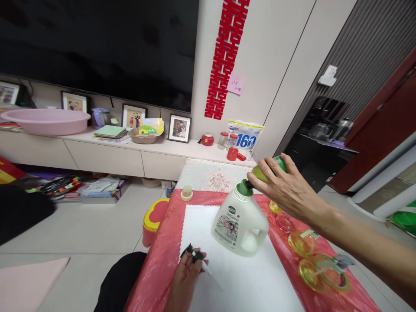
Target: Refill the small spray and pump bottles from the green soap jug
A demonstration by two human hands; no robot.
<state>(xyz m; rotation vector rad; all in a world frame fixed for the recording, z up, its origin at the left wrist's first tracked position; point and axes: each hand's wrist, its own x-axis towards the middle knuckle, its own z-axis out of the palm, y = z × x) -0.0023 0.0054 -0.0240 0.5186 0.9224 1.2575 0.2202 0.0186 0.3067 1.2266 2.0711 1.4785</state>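
Observation:
A large pale detergent jug with a label and a side handle stands upright on a white sheet. My right hand is wrapped round a green bottle, tipped over with its dark neck at the jug's green-lined mouth. Whether liquid flows cannot be seen. Low on the sheet's left side, my left hand is closed on a dark pump head with a pale tube pointing down to the right. A round pale cap sits on the red tablecloth behind the sheet.
A red plastic tablecloth covers the table. Several yellow and pink tape rolls and dispensers line its right side. On the left stands a yellow and red stool. Behind is a low cabinet with photo frames and jars.

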